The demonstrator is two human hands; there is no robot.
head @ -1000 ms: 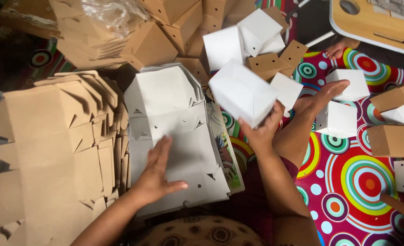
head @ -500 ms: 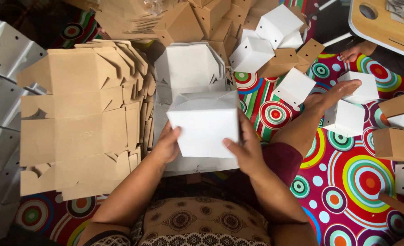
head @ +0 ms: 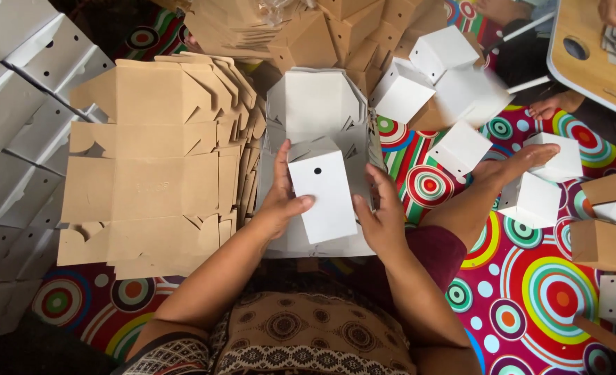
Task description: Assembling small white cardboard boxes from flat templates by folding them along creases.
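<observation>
**White box held in both hands above flat stack**

The left hand grips the left side of a white box, thumb laid across its lower front face, fingers up along the edge. The right hand presses flat against the box's right side, fingers pointing up. Both grips are closed on the box; it is pinched between the two hands. The box is part-folded, with one small round hole near the top of its front face and flaps bent at its upper end.

The box sits directly over a stack of white flats, which lies on a mat patterned with coloured circles. To the left of that stack, touching or just beside it, lies a pile of brown flats, fanned at its right edge. Further left, white sheets with small holes overlap in rows.

Beyond the stack, at the top, more brown cartons are heaped. To the right, finished white boxes lie scattered on the mat, with brown boxes near the right edge. The person's foot rests among them. A wooden tray shows at the top right corner.
</observation>
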